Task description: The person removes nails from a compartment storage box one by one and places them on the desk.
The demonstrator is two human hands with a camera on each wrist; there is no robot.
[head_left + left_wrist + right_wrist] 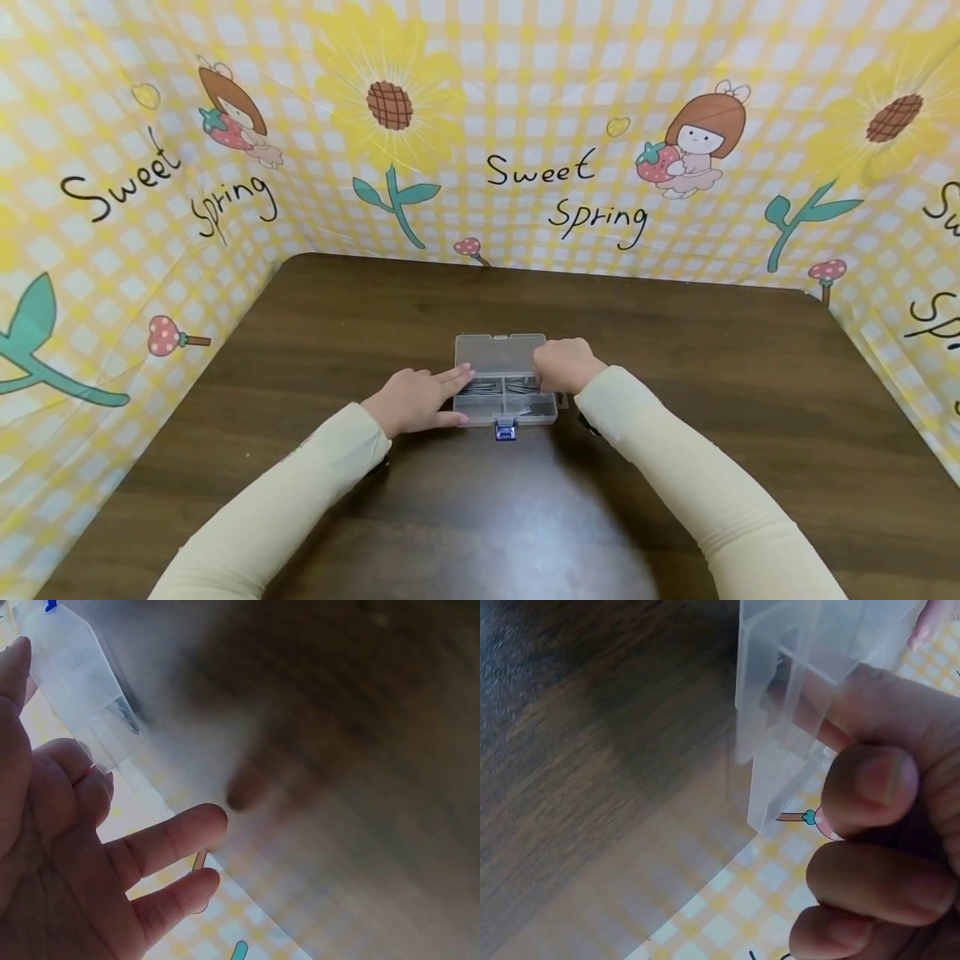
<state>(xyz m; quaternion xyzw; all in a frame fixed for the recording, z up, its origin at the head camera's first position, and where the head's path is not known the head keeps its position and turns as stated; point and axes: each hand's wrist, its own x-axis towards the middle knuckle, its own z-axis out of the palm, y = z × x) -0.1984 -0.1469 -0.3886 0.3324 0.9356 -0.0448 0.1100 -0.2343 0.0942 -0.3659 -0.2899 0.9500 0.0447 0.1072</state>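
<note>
Yellow-checked cloth [525, 83], softly creased, rises behind a flat table [450, 517] of streaky dark wood grain. On it sits an oblong, see-through plastic box [478, 410], its lid opened back. The left hand [416, 400], its grip spread, touches the box's left end; the right hand [567, 364] curls at the right end, its pinch hidden: I cannot tell. A glossy blue latch [506, 431] juts frontward; slim grey rods [482, 388] fill rear compartments.

pale glare on brown tabletop [517, 533]
</note>
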